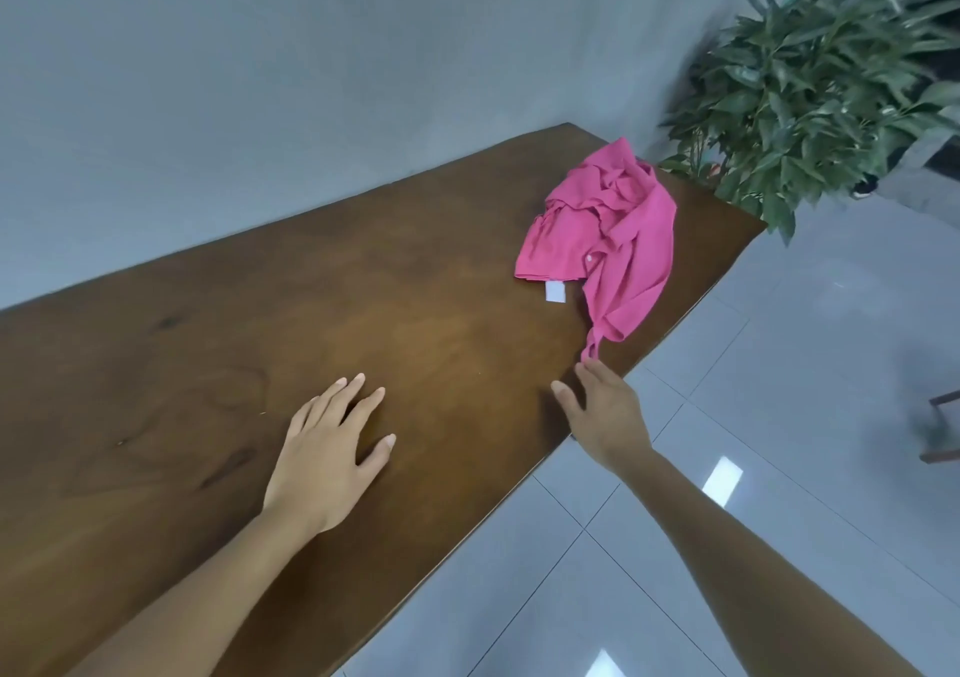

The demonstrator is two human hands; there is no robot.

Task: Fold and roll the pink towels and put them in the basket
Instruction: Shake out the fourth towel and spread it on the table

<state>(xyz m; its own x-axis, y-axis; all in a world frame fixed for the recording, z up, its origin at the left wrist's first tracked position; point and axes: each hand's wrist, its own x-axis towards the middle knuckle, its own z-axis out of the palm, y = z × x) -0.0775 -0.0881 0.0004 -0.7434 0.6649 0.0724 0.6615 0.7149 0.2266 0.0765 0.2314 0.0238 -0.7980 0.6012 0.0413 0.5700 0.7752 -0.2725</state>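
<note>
Our left hand point(327, 447) lies flat on the smooth dark wooden table point(208, 364), fingers straight and spread. Our right hand point(605, 411), at 3 o'clock of it, stretches its fingers to a thin, drawn-out corner of the pink towel point(613, 229), and we cannot tell whether they pinch it. The towel, a soft crumpled heap with a white tag point(555, 292), lies at 1 o'clock near the table's far corner, with a leafy plant point(810, 94) beyond it at 2 o'clock above glossy pale tiles point(779, 312).
</note>
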